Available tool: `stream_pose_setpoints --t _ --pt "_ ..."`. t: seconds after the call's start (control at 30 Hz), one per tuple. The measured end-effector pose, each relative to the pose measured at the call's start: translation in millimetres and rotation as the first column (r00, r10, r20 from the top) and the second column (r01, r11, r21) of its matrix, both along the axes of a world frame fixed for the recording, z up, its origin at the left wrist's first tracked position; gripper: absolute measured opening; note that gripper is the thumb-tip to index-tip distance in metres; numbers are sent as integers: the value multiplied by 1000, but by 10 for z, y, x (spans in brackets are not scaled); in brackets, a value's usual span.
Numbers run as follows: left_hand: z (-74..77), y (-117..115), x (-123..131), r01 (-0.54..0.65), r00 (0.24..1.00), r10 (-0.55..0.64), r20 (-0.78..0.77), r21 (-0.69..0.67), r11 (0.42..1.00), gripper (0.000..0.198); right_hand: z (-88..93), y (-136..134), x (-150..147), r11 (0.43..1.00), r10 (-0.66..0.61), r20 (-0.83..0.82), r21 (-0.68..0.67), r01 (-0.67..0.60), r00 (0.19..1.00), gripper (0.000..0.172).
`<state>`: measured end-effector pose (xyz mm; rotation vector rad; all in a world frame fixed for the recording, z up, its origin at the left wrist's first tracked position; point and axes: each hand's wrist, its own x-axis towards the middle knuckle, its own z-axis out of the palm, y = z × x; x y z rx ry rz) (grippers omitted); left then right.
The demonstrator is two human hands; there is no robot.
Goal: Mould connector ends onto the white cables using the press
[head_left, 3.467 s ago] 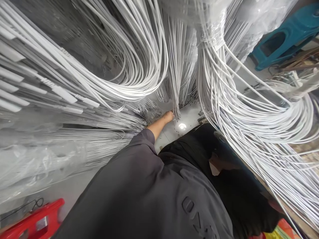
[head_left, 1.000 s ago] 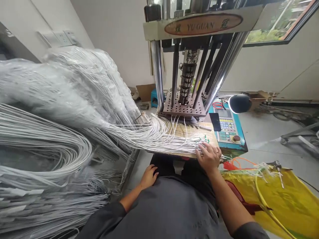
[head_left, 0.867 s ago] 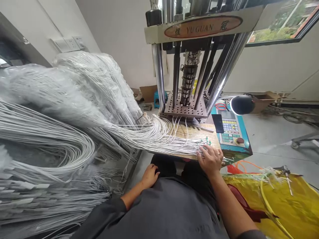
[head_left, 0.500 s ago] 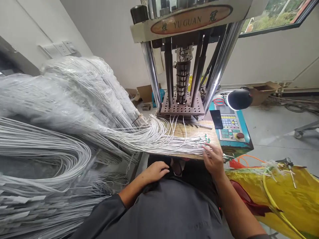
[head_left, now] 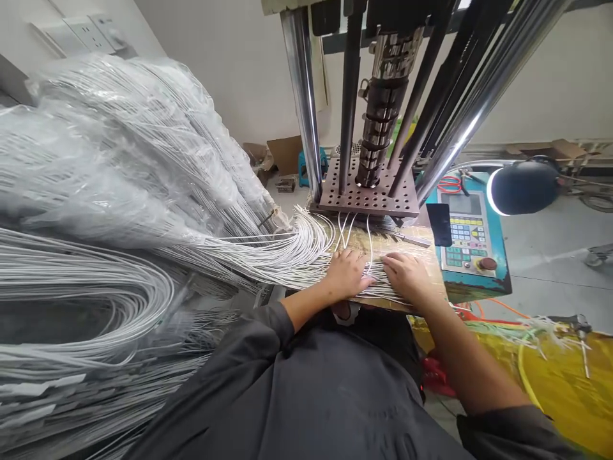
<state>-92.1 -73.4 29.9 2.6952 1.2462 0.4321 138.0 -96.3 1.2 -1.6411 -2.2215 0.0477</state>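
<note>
Bundle of thin, white, flexible cables (head_left: 306,255) lies across the wood-coloured, flat-topped counter (head_left: 359,239). Left hand (head_left: 345,275) rests on them, thumb spread; right hand (head_left: 407,278) just beside, fingers extended together. Grip underneath: cannot be determined.

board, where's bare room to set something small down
A bare patch of board shows at right, between the right hand, metal bar and control box. Cables crowd the left and front, around the left hand.
</note>
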Motion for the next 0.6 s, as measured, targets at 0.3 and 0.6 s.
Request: stream_pose_setpoints --t 0.3,0.6 --pt "-169 99 -242 122 992 -121 40 -24 992 19 -9 104 174 992 49 10 -114 -48 999 41" --pt "-94 292 -378 169 985 -168 23 -60 984 21 -13 160 21 981 105 -36 -159 -109 994 40"
